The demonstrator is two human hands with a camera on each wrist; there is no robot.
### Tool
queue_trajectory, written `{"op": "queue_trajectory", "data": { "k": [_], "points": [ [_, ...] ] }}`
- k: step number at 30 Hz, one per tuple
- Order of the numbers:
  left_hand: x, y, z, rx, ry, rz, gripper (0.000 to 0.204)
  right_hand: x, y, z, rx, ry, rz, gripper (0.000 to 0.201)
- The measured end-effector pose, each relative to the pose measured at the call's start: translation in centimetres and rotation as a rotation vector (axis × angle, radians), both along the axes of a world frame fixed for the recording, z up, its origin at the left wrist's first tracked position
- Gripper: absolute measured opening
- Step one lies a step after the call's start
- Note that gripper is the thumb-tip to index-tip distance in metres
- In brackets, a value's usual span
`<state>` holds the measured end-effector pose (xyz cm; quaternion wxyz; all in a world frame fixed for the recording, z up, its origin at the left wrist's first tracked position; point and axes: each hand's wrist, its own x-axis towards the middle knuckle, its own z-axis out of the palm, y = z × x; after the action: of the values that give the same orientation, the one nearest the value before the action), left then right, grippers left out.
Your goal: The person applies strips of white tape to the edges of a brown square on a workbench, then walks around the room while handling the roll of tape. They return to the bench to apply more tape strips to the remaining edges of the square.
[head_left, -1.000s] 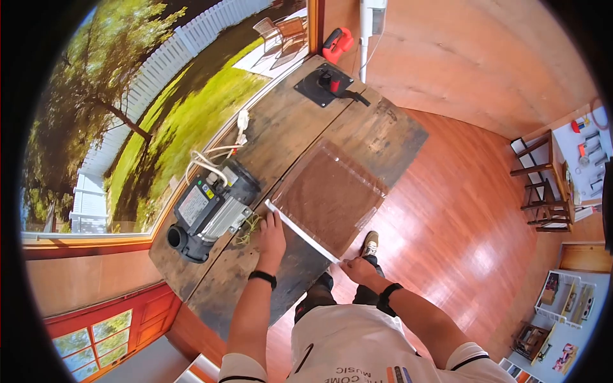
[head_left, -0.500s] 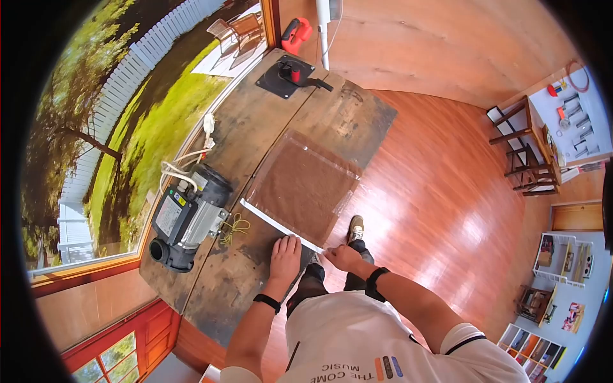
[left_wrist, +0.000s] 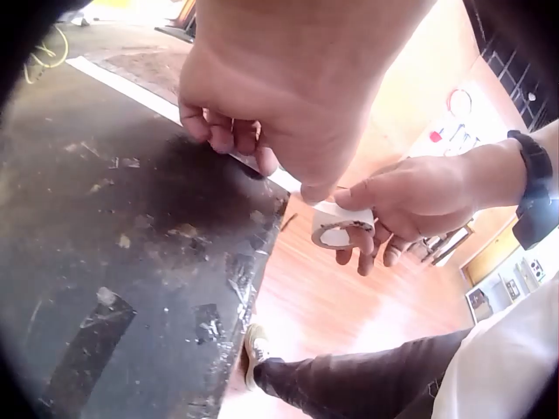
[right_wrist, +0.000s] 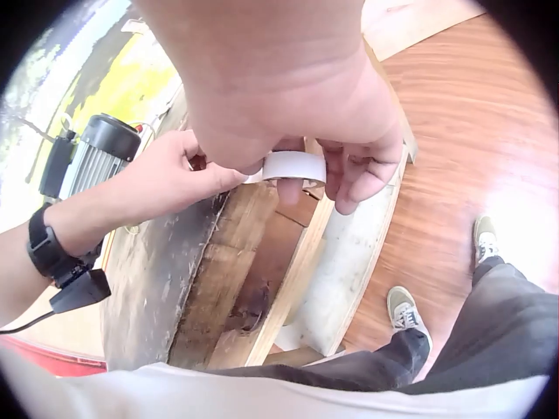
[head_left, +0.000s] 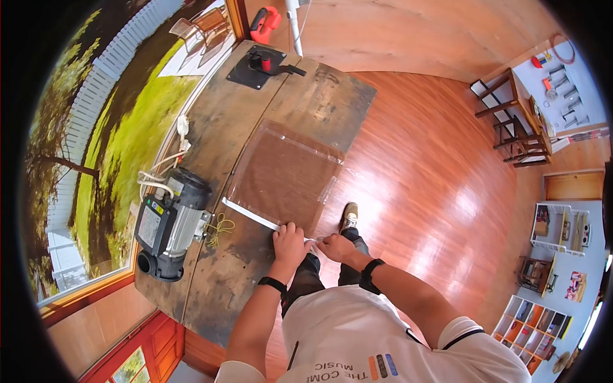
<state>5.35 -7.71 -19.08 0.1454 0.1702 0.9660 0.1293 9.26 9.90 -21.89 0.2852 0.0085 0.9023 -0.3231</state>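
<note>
A strip of white tape (head_left: 249,213) lies along the near edge of a brown sheet under clear film (head_left: 281,169) on the worn workbench (head_left: 237,274). My left hand (head_left: 290,244) is at the bench's edge, fingers curled down over the strip, thumb and finger pinching the tape close to the roll. Just past the edge, my right hand (head_left: 336,247) holds the roll of white tape (left_wrist: 325,234), fingers inside and around its ring. In the right wrist view, the tape roll (right_wrist: 295,166) hangs beside the left thumb, a short length of tape running between them.
A grey motor pump (head_left: 172,223) with white cables stands at the window side, yellow-green wire (head_left: 220,228) beside it. A black plate with a red knob (head_left: 257,66) sits at the bench's far end. Wooden chairs (head_left: 517,127) stand off to the right.
The left hand has slid along the strip from its far end to the bench's near edge, now beside the right hand. The right hand keeps hold of the roll. The head view has shifted.
</note>
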Motion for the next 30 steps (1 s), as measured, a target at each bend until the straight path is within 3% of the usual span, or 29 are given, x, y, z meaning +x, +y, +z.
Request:
{"op": "queue_trajectory", "data": {
  "k": [1, 3, 6, 11, 17, 19, 22, 26, 28, 30],
  "points": [
    [0.1, 0.6, 0.1, -0.003, -0.005, -0.010, 0.035, -0.1, -0.2, 0.2, -0.003, -0.005, -0.010, 0.044],
    [0.3, 1.5, 0.2, -0.041, -0.027, 0.161, 0.034, -0.4, -0.7, 0.2, 0.047, 0.052, -0.013, 0.045],
    [0.5, 2.0, -0.4, -0.053, 0.013, 0.184, 0.035, -0.2, -1.3, -0.9, 0.044, 0.083, -0.074, 0.045],
    [0.6, 1.9, -1.1, -0.051, 0.074, 0.143, 0.033, -0.2, -1.2, -3.0, -0.014, 0.053, -0.117, 0.044],
    [0.7, 1.9, -1.8, -0.045, 0.147, 0.085, 0.033, 0.7, -0.2, -2.7, -0.254, -0.091, -0.348, 0.038],
    [0.7, 2.0, -1.7, -0.065, 0.149, 0.073, 0.034, 1.5, 0.2, -3.7, -0.338, 0.182, -0.323, 0.032],
    [0.3, 1.7, -1.7, -0.104, 0.101, 0.041, 0.034, 2.2, 2.0, -3.7, -0.316, 0.237, -0.238, 0.030],
    [-0.8, 0.1, -1.7, 0.045, 0.075, -0.131, 0.040, 3.0, 5.4, -4.6, -0.316, 0.288, -0.183, 0.028],
    [-0.9, 0.1, -2.4, 0.063, 0.073, -0.169, 0.042, 3.2, 5.9, -5.0, -0.396, 0.228, -0.220, 0.027],
    [-0.9, -0.4, -2.9, 0.095, 0.128, -0.179, 0.044, 3.9, 5.8, -5.4, -0.430, 0.340, -0.297, 0.026]
  ]
}}
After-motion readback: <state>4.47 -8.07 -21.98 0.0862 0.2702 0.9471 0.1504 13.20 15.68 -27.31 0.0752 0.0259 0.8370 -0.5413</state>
